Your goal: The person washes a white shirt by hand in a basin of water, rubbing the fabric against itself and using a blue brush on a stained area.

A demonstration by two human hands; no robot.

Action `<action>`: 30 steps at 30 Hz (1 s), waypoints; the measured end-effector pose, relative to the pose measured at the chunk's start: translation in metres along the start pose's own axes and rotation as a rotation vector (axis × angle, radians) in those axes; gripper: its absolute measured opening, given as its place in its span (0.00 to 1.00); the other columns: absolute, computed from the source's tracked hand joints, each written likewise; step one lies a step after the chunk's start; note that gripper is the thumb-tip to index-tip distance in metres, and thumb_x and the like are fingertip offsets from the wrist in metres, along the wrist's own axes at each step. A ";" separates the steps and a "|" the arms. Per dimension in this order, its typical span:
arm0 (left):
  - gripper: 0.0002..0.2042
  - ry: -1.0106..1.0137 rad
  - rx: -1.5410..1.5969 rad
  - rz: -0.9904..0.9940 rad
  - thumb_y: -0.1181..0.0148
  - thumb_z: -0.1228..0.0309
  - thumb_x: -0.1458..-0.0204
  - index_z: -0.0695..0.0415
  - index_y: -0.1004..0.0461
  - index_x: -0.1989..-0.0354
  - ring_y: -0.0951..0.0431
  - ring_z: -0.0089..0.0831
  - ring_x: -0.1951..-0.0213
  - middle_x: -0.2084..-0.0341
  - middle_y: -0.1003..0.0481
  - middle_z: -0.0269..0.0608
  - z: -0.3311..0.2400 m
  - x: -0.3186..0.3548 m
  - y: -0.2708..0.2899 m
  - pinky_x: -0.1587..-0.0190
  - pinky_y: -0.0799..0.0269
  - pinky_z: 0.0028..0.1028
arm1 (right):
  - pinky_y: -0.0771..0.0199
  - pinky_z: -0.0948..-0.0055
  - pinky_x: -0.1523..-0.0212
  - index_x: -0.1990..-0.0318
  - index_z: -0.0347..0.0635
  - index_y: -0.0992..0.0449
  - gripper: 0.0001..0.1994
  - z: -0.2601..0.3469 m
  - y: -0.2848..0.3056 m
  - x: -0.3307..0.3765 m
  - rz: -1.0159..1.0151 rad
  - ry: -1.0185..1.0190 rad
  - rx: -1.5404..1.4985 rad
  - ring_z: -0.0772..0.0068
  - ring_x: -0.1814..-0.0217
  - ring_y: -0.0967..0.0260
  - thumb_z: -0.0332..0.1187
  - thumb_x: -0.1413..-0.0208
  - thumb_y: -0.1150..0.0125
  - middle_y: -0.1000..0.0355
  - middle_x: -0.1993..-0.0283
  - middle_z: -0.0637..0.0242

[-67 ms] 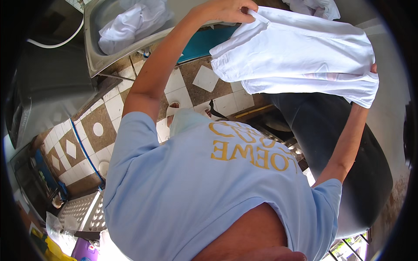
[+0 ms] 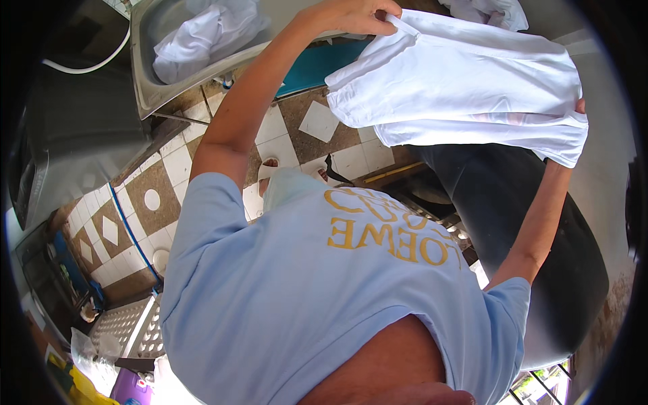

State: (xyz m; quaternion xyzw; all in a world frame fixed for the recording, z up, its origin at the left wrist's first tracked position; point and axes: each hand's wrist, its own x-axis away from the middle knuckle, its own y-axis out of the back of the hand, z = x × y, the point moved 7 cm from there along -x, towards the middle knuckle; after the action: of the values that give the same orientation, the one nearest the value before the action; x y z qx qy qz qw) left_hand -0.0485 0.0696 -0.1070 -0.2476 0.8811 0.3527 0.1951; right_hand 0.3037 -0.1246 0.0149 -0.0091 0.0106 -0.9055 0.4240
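Nothing has shifted since a moment ago: the left hand (image 2: 351, 17) and right hand (image 2: 579, 108) stay pinching the white garment (image 2: 466, 81) stretched between them.

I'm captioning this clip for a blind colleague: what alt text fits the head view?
Seen from above, a person in a light blue T-shirt holds a white garment stretched between the left hand and right hand, over a dark barrel. A metal tub of white laundry stands on the patterned tile floor.
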 end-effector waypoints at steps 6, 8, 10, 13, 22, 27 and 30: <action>0.10 -0.018 0.032 -0.044 0.41 0.71 0.59 0.67 0.32 0.77 0.30 0.31 0.79 0.84 0.31 0.48 -0.006 0.001 0.005 0.75 0.37 0.31 | 0.33 0.63 0.43 0.42 0.37 0.34 0.29 0.005 -0.003 -0.006 -0.002 0.011 0.022 0.61 0.44 0.34 0.53 0.40 0.53 0.32 0.43 0.58; 0.10 0.031 0.017 0.005 0.40 0.71 0.59 0.67 0.32 0.77 0.30 0.32 0.80 0.84 0.31 0.48 -0.006 -0.001 0.004 0.75 0.36 0.31 | 0.33 0.63 0.43 0.41 0.37 0.34 0.29 0.008 -0.003 -0.007 -0.008 0.017 0.026 0.61 0.44 0.34 0.53 0.39 0.54 0.32 0.43 0.58; 0.10 0.044 -0.009 0.003 0.40 0.71 0.59 0.67 0.31 0.77 0.30 0.31 0.80 0.84 0.31 0.47 -0.007 -0.002 0.004 0.75 0.36 0.30 | 0.34 0.63 0.43 0.41 0.37 0.34 0.29 0.011 -0.004 -0.006 -0.015 0.025 0.033 0.61 0.44 0.34 0.53 0.39 0.55 0.33 0.43 0.58; 0.09 0.069 -0.017 -0.046 0.41 0.72 0.59 0.67 0.31 0.77 0.30 0.30 0.80 0.84 0.31 0.46 -0.008 0.003 0.009 0.76 0.35 0.30 | 0.34 0.64 0.43 0.41 0.38 0.35 0.29 0.014 -0.007 -0.005 -0.026 0.043 0.044 0.62 0.43 0.34 0.53 0.38 0.56 0.33 0.43 0.58; 0.11 0.112 -0.052 -0.003 0.40 0.67 0.52 0.60 0.22 0.63 0.25 0.32 0.72 0.75 0.23 0.44 0.039 0.007 0.013 0.66 0.29 0.29 | 0.41 0.62 0.37 0.35 0.35 0.46 0.35 0.025 -0.044 0.013 0.291 0.032 -0.102 0.57 0.36 0.41 0.56 0.38 0.58 0.41 0.36 0.52; 0.11 0.145 -0.027 0.084 0.39 0.68 0.58 0.62 0.24 0.68 0.25 0.34 0.72 0.77 0.26 0.45 0.026 -0.008 -0.011 0.67 0.30 0.30 | 0.39 0.61 0.38 0.34 0.35 0.47 0.39 0.014 -0.041 0.018 0.556 -0.023 -0.179 0.54 0.39 0.37 0.60 0.42 0.57 0.39 0.37 0.52; 0.12 0.091 -0.075 0.099 0.38 0.68 0.57 0.59 0.24 0.65 0.26 0.34 0.66 0.71 0.27 0.44 0.016 0.001 -0.012 0.61 0.30 0.29 | 0.40 0.59 0.37 0.33 0.38 0.48 0.46 0.013 -0.098 0.030 0.619 -0.041 -0.220 0.54 0.37 0.40 0.64 0.50 0.48 0.41 0.35 0.53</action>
State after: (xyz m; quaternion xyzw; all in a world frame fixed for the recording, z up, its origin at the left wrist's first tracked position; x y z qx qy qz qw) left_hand -0.0395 0.0736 -0.1247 -0.2268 0.8863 0.3831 0.1278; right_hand 0.2093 -0.0855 0.0303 -0.0697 0.1022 -0.7268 0.6757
